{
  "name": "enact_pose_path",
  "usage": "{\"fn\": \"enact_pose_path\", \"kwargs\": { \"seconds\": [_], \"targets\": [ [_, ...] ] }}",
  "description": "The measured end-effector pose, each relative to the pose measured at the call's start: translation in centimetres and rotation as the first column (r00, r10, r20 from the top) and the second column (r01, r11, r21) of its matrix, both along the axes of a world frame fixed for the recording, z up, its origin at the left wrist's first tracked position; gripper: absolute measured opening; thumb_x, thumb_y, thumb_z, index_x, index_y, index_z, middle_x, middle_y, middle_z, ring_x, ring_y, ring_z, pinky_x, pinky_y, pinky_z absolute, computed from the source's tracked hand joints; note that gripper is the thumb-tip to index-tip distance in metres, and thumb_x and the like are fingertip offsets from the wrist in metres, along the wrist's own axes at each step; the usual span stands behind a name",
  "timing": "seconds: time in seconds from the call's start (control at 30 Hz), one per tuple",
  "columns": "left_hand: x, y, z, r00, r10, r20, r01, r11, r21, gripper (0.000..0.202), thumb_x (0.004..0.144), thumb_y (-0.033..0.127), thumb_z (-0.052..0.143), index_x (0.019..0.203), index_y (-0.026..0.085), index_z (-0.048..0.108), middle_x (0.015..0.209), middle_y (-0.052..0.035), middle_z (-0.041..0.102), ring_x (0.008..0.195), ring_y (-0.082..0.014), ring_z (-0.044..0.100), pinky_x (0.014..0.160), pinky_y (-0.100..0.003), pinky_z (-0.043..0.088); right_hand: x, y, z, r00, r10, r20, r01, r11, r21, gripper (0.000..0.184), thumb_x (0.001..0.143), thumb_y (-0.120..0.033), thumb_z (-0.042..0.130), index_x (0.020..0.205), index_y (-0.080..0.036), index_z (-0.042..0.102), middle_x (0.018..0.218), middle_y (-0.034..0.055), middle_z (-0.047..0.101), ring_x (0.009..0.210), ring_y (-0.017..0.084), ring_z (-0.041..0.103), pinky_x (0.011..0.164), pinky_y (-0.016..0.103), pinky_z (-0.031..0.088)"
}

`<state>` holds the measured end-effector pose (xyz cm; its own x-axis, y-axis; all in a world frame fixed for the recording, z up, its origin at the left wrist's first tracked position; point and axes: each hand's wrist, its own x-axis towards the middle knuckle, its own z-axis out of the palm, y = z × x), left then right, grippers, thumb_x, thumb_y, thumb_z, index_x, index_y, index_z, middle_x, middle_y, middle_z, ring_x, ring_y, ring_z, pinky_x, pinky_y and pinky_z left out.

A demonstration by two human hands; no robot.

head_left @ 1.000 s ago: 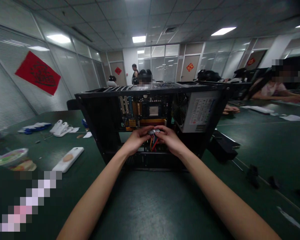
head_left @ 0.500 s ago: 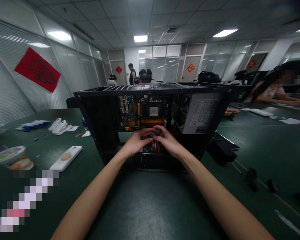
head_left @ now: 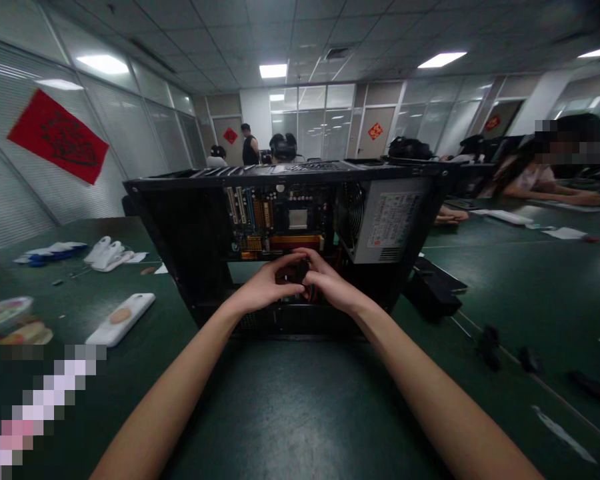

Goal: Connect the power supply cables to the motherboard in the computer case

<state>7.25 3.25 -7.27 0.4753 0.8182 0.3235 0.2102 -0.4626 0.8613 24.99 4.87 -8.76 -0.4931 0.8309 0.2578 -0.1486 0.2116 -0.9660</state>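
Note:
A black computer case [head_left: 163, 247] stands in front of me with its side open, showing the motherboard [head_left: 280, 220] and a grey power supply [head_left: 393, 223]. Below the motherboard, my left hand [head_left: 263, 287] and my right hand [head_left: 327, 283] meet around a small black power connector [head_left: 301, 272]. The right fingers pinch it, while the left fingers curl behind it and the left thumb points toward it. Red and orange wires [head_left: 311, 292] show just under the hands. Fingers hide part of the connector.
To the left lie a white phone-shaped object [head_left: 121, 320], a food bowl [head_left: 5, 317] and white gloves [head_left: 107, 253]. A black box-like part [head_left: 433, 290] and small black pieces [head_left: 489, 347] lie at right. A person [head_left: 545, 173] leans on the table at far right.
The view has shifted slightly right. The black connector has turned between my fingers and is now more covered, and my left thumb has straightened.

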Motion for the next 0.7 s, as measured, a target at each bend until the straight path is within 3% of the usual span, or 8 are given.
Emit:
{"fn": "enact_pose_path", "kwargs": {
  "seconds": [0.23, 0.37, 0.47, 0.7],
  "targets": [
    [-0.23, 0.17, -0.2, 0.999, -0.039, -0.038, 0.04, 0.998, 0.038, 0.061, 0.075, 0.024, 0.076, 0.131, 0.018, 0.054, 0.139, -0.0114, 0.055, 0.127, -0.0257, 0.053, 0.111, -0.043, 0.038, 0.26, -0.15, 0.04, 0.998, 0.051, 0.022, -0.053, 0.997, 0.063, 0.068, 0.063, -0.02, 0.052, 0.13, -0.027, 0.043, 0.114, 0.0026, 0.057, 0.075, 0.014, 0.054, 0.057, 0.026, 0.047],
    [-0.39, 0.22, -0.23, 0.998, -0.028, -0.061, 0.032, 0.998, 0.057, 0.062, 0.075, 0.026, 0.076, 0.133, 0.019, 0.053, 0.138, -0.0106, 0.056, 0.126, -0.0258, 0.053, 0.111, -0.042, 0.037, 0.25, 0.0, 0.06, 0.999, 0.028, 0.016, -0.03, 0.991, 0.13, 0.061, 0.065, -0.02, 0.053, 0.125, -0.026, 0.048, 0.12, 0.0027, 0.057, 0.101, 0.02, 0.055, 0.078, 0.032, 0.052],
    [-0.45, 0.28, -0.29, 0.996, -0.015, -0.085, 0.02, 0.999, 0.049, 0.063, 0.076, 0.028, 0.076, 0.134, 0.018, 0.052, 0.138, -0.0105, 0.056, 0.126, -0.0259, 0.053, 0.111, -0.042, 0.037, 0.25, 0.07, 0.07, 1.0, 0.022, 0.017, -0.024, 0.989, 0.149, 0.06, 0.065, -0.02, 0.053, 0.124, -0.025, 0.049, 0.121, 0.0031, 0.057, 0.11, 0.022, 0.053, 0.092, 0.038, 0.049],
    [-0.43, 0.25, -0.15, 0.995, -0.006, -0.096, 0.009, 1.0, 0.03, 0.063, 0.075, 0.028, 0.076, 0.133, 0.018, 0.052, 0.141, -0.0112, 0.054, 0.128, -0.0263, 0.052, 0.112, -0.044, 0.037, 0.25, -0.09, 0.25, 0.998, 0.041, 0.038, -0.045, 0.994, 0.104, 0.061, 0.065, -0.021, 0.052, 0.126, -0.025, 0.047, 0.117, 0.0034, 0.058, 0.106, 0.022, 0.055, 0.09, 0.039, 0.05]
  ]
}}
